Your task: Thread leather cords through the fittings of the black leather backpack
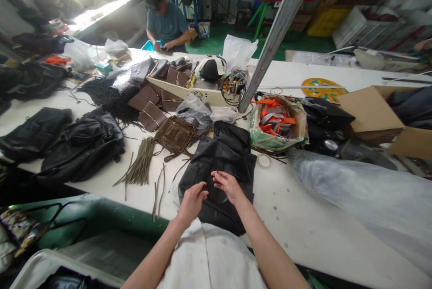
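A black leather bag (202, 154) lies flat on the white table in front of me, its near end at my lap. Over its middle, my left hand (193, 200) is closed, thumb against the curled fingers, with a small dark bit at the fingertips that I cannot make out. Just to the right, my right hand (227, 185) pinches thumb and forefinger together over the bag; a thin dark strap or cord seems to run up from there. Left of the bag are a brown leather bag (176, 136) and a bundle of olive strips (140, 163).
Black bags (89, 142) lie at the left, brown leather pouches (151, 115) farther back. A sack of orange scraps (278, 120) stands right of a slanting metal post (276, 32). Plastic sheeting (357, 194) and a cardboard box (371, 109) are at the right. Another person (167, 23) sits across the table.
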Tool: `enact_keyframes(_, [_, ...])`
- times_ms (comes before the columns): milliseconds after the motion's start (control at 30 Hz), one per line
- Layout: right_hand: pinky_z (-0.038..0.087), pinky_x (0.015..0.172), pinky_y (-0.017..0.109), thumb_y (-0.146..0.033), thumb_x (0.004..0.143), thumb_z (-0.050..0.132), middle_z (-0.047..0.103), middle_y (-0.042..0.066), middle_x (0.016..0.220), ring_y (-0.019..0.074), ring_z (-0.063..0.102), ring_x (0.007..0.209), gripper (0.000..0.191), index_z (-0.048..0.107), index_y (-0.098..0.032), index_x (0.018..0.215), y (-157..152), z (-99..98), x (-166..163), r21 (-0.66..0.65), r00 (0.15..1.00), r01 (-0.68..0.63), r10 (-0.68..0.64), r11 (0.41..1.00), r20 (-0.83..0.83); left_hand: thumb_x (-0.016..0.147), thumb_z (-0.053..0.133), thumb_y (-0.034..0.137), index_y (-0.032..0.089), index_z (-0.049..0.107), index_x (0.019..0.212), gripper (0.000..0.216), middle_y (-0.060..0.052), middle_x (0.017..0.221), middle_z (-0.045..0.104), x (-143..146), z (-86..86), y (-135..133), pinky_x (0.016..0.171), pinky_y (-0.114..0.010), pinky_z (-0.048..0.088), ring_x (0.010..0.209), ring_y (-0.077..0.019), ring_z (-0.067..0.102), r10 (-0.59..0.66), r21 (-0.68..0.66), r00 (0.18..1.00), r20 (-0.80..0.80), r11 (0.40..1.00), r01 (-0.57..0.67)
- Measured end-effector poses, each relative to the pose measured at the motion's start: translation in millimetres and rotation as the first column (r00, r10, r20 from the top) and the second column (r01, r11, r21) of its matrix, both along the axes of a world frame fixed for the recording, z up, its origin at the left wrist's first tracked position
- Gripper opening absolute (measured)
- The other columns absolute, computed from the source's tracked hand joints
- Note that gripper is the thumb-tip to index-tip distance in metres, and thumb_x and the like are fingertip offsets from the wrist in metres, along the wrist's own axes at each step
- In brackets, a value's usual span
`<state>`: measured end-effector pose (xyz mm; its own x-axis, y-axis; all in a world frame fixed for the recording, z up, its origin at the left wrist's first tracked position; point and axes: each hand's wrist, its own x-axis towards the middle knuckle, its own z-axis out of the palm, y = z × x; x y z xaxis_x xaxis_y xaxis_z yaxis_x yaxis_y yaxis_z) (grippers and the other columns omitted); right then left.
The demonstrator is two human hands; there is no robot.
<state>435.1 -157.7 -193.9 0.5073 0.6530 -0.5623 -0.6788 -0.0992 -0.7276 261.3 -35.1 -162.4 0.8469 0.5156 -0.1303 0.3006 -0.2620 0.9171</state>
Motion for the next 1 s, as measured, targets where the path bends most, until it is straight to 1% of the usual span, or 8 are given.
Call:
enact_keyframes(100, [0.062,0.074,0.025,-0.047,0.074,0.096,0.079,0.010,0.121,0.0193,0.071,0.099,0.044,0.085,-0.019,0.107,5,-1.5,9,-0.023,1.000,0.028,-0.028,0.999,0.010,0.105,0.056,0.025,0.018,0.071,0.129,0.030,-0.008,0.098,0.075,10,-6.9,6,0.075,-0.031,0.058,0.077,-0.0190,0.072,-0.014,0.025,1.000,0.008,1.000,0.014])
enact_keyframes(200, [0.063,0.070,0.027,-0.039,0.071,0.097,0.080,0.007,0.102,0.0170,0.071,0.082,0.049,0.083,-0.019,0.114,9,-3.7,13,-0.031,0.998,0.052,-0.053,0.998,-0.037,0.104,0.056,0.026,0.016,0.072,0.126,0.029,-0.009,0.099,0.075,17,-16.8,13,0.075,-0.031,0.059,0.080,-0.0201,0.073,-0.021,0.061,1.000,-0.023,0.998,0.022])
enact_keyframes(267, [0.062,0.067,0.026,-0.038,0.071,0.097,0.080,0.006,0.096,0.0160,0.071,0.076,0.050,0.081,-0.020,0.115,12,-4.0,14,-0.040,0.997,0.059,-0.061,0.997,-0.047,0.104,0.057,0.027,0.016,0.072,0.126,0.029,-0.010,0.100,0.075,21,-23.9,18,0.073,-0.030,0.059,0.081,-0.0204,0.073,-0.026,0.050,0.999,-0.038,0.998,0.028])
enact_keyframes(433, [0.064,0.071,0.027,-0.053,0.078,0.092,0.082,0.012,0.109,0.0202,0.076,0.090,0.046,0.081,-0.017,0.104,18,-4.0,18,-0.056,1.000,0.001,-0.001,0.998,-0.004,0.106,0.054,0.028,0.017,0.072,0.129,0.031,-0.011,0.104,0.074,36,-37.8,27,0.073,-0.031,0.061,0.082,-0.0199,0.072,-0.047,0.023,0.998,-0.032,0.999,0.048])
enact_keyframes(533, [0.065,0.077,0.028,-0.058,0.077,0.093,0.081,0.011,0.109,0.0214,0.075,0.096,0.050,0.084,-0.017,0.104,25,-7.2,22,-0.054,1.000,0.020,-0.019,0.998,0.022,0.105,0.053,0.022,0.018,0.072,0.130,0.031,-0.012,0.108,0.075,51,-39.1,33,0.077,-0.033,0.062,0.088,-0.0215,0.073,-0.063,0.056,0.997,-0.045,0.996,0.066])
enact_keyframes(733, [0.067,0.077,0.035,-0.054,0.066,0.099,0.082,0.010,0.103,0.0219,0.075,0.087,0.058,0.085,-0.017,0.109,42,-19.5,30,-0.092,0.990,0.144,-0.144,0.985,0.006,0.104,0.050,0.016,0.017,0.070,0.127,0.031,-0.012,0.107,0.074,79,-38.0,47,0.079,-0.033,0.059,0.089,-0.0225,0.072,-0.126,0.107,0.987,-0.101,0.985,0.137])
enact_keyframes(867, [0.066,0.072,0.035,-0.057,0.073,0.092,0.082,0.010,0.098,0.0243,0.077,0.084,0.052,0.084,-0.017,0.105,50,-27.5,33,-0.137,0.980,0.151,-0.131,0.979,0.147,0.105,0.047,0.015,0.018,0.070,0.122,0.029,-0.013,0.109,0.074,89,-39.7,51,0.077,-0.033,0.057,0.089,-0.0232,0.072,-0.181,0.108,0.975,-0.131,0.975,0.195])
enact_keyframes(1000, [0.068,0.076,0.039,-0.058,0.081,0.085,0.082,0.010,0.097,0.0287,0.079,0.089,0.044,0.081,-0.019,0.100,54,-33.3,33,-0.136,0.969,0.139,-0.106,0.981,0.224,0.103,0.048,0.012,0.018,0.069,0.121,0.029,-0.014,0.109,0.074,96,-40.4,55,0.080,-0.034,0.056,0.090,-0.0241,0.072,-0.198,0.124,0.966,-0.165,0.968,0.219])
